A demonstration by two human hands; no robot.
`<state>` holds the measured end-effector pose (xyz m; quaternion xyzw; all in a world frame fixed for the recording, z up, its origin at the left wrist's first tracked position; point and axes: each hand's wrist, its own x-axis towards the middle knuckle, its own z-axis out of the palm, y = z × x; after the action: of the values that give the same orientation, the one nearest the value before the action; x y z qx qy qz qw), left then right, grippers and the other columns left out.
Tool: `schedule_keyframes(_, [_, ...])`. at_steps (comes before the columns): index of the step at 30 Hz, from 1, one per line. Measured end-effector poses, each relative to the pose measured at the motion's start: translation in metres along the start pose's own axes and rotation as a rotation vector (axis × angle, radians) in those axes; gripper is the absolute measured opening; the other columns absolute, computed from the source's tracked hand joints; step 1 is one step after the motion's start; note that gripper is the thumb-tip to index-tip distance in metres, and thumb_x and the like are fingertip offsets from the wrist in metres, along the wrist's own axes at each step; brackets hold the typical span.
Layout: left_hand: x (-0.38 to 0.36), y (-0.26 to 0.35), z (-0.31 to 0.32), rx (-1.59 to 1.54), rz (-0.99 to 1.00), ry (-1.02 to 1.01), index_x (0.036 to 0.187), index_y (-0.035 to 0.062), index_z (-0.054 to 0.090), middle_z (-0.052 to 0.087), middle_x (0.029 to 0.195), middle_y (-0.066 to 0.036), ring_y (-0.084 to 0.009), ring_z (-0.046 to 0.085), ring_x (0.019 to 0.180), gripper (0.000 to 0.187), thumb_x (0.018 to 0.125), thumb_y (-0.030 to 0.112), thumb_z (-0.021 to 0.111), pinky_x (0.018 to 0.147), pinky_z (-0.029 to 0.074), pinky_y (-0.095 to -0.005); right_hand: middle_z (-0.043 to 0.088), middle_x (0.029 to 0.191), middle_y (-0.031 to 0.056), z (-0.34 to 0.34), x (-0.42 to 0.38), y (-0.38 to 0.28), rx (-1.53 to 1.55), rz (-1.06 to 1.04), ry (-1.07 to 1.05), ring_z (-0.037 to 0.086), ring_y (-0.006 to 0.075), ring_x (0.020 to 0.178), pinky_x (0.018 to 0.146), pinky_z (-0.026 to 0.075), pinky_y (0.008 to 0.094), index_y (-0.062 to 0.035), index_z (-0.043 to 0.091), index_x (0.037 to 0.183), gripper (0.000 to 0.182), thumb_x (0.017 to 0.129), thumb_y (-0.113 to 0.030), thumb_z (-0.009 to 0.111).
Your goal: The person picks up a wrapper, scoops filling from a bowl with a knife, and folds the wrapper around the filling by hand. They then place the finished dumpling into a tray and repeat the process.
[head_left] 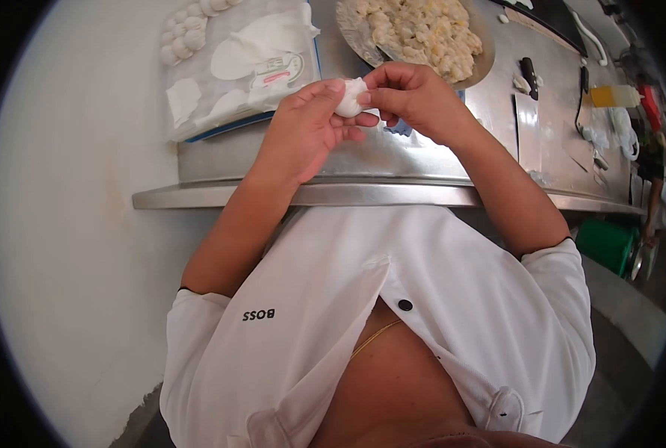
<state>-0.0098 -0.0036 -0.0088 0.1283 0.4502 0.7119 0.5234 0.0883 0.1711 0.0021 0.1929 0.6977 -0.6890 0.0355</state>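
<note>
Above the front of the steel counter, both hands hold a round white dumpling (351,98). My left hand (303,123) cups it from the left with curled fingers, the thumb along its upper side. The thumb and forefinger of my right hand (419,97) pinch the dough at its right edge. Just beyond the hands stands a metal bowl (485,66) heaped with a pale, chunky filling (426,33). To the left lies a tray (221,89) covered in clear plastic, with thin white dough wrappers (254,48) on it. Several finished dumplings (187,37) sit at its far left corner.
Right of the bowl, a broad-bladed knife (527,131) lies on the steel counter (392,160). Further right are a squeeze bottle of yellow liquid (614,96) and assorted tools. A green bucket (606,245) stands below the counter's right end. A white wall (71,187) borders the left.
</note>
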Motion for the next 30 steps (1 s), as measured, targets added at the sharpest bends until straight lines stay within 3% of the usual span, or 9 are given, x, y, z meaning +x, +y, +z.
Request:
schedule_keyframes(3, [0.001, 0.001, 0.002, -0.004, -0.001, 0.083, 0.117, -0.0037, 0.056, 0.065, 0.107, -0.013, -0.0248, 0.068, 0.092, 0.034, 0.102, 0.026, 0.049, 0.075, 0.054, -0.0333, 0.061, 0.071, 0.0006, -0.005, 0.005, 0.006, -0.09, -0.033, 0.014, 0.055, 0.0072, 0.062, 0.055, 0.044, 0.0222, -0.0028, 0.068, 0.089, 0.019, 0.085, -0.021, 0.07])
schedule_keyframes(8, [0.0, 0.001, 0.002, -0.04, -0.034, 0.069, 0.116, -0.0038, 0.057, 0.066, 0.106, -0.014, -0.0242, 0.069, 0.089, 0.034, 0.101, 0.026, 0.051, 0.074, 0.055, -0.033, 0.062, 0.073, 0.0022, -0.002, 0.001, 0.0, -0.11, -0.118, -0.047, 0.057, 0.008, 0.062, 0.057, 0.046, 0.0232, -0.0012, 0.067, 0.091, 0.018, 0.089, -0.018, 0.065])
schedule_keyframes(11, [0.002, -0.003, 0.003, -0.095, 0.018, 0.126, 0.113, -0.0035, 0.056, 0.066, 0.104, -0.015, -0.0239, 0.068, 0.086, 0.032, 0.1, 0.025, 0.052, 0.073, 0.056, -0.0332, 0.062, 0.074, 0.0037, 0.002, 0.001, -0.001, 0.203, 0.003, 0.012, 0.058, 0.0112, 0.062, 0.058, 0.048, 0.0249, 0.0008, 0.066, 0.094, 0.02, 0.094, -0.018, 0.06])
schedule_keyframes(16, [-0.004, 0.005, 0.009, -0.093, 0.03, 0.192, 0.111, -0.0046, 0.052, 0.064, 0.099, -0.017, -0.0242, 0.067, 0.082, 0.033, 0.099, 0.026, 0.054, 0.071, 0.055, -0.034, 0.061, 0.073, 0.0029, 0.011, 0.003, 0.002, 0.33, 0.024, -0.005, 0.058, 0.0112, 0.063, 0.058, 0.048, 0.0247, -0.0006, 0.066, 0.096, 0.017, 0.092, -0.017, 0.064])
schedule_keyframes(23, [-0.019, 0.024, 0.005, -0.092, 0.066, 0.257, 0.111, -0.0066, 0.05, 0.062, 0.095, -0.016, -0.0245, 0.066, 0.081, 0.035, 0.099, 0.026, 0.054, 0.071, 0.055, -0.035, 0.062, 0.084, 0.0025, 0.031, 0.005, -0.015, -0.187, -0.214, 0.112, 0.057, 0.0091, 0.069, 0.06, 0.048, 0.0246, -0.0034, 0.063, 0.108, 0.024, 0.09, -0.019, 0.068])
schedule_keyframes(25, [-0.022, 0.031, 0.0, -0.077, 0.1, 0.291, 0.11, -0.0062, 0.051, 0.061, 0.096, -0.016, -0.0245, 0.066, 0.081, 0.034, 0.099, 0.026, 0.053, 0.071, 0.055, -0.0351, 0.062, 0.097, 0.0077, 0.046, 0.004, -0.027, -0.621, -0.652, 0.149, 0.06, 0.015, 0.073, 0.063, 0.05, 0.0287, -0.004, 0.061, 0.114, 0.031, 0.088, -0.019, 0.069])
schedule_keyframes(26, [-0.026, 0.038, -0.003, -0.061, 0.155, 0.267, 0.11, -0.0058, 0.052, 0.061, 0.096, -0.015, -0.0244, 0.066, 0.081, 0.034, 0.1, 0.026, 0.052, 0.072, 0.055, -0.035, 0.062, 0.097, 0.0077, 0.053, 0.006, -0.034, -0.628, -0.651, 0.149, 0.06, 0.015, 0.073, 0.063, 0.05, 0.0287, -0.004, 0.061, 0.114, 0.031, 0.088, -0.019, 0.069])
schedule_keyframes(28, [-0.028, 0.045, -0.012, -0.051, 0.209, 0.241, 0.11, -0.0053, 0.052, 0.061, 0.097, -0.014, -0.0243, 0.066, 0.081, 0.034, 0.1, 0.027, 0.051, 0.073, 0.055, -0.035, 0.06, 0.105, 0.0128, 0.067, 0.016, -0.048, -0.897, -0.831, 0.162, 0.063, 0.0242, 0.077, 0.068, 0.052, 0.0339, -0.0048, 0.06, 0.117, 0.037, 0.084, -0.019, 0.07])
schedule_keyframes(30, [-0.028, 0.052, -0.024, 0.09, 0.312, 0.201, 0.113, -0.0047, 0.054, 0.062, 0.098, -0.013, -0.0223, 0.066, 0.082, 0.037, 0.1, 0.03, 0.05, 0.073, 0.055, -0.0328, 0.061, 0.105, 0.0143, 0.077, 0.03, -0.058, -0.923, -0.764, 0.155, 0.064, 0.0292, 0.083, 0.072, 0.052, 0.0376, -0.0055, 0.06, 0.118, 0.039, 0.083, -0.018, 0.071])
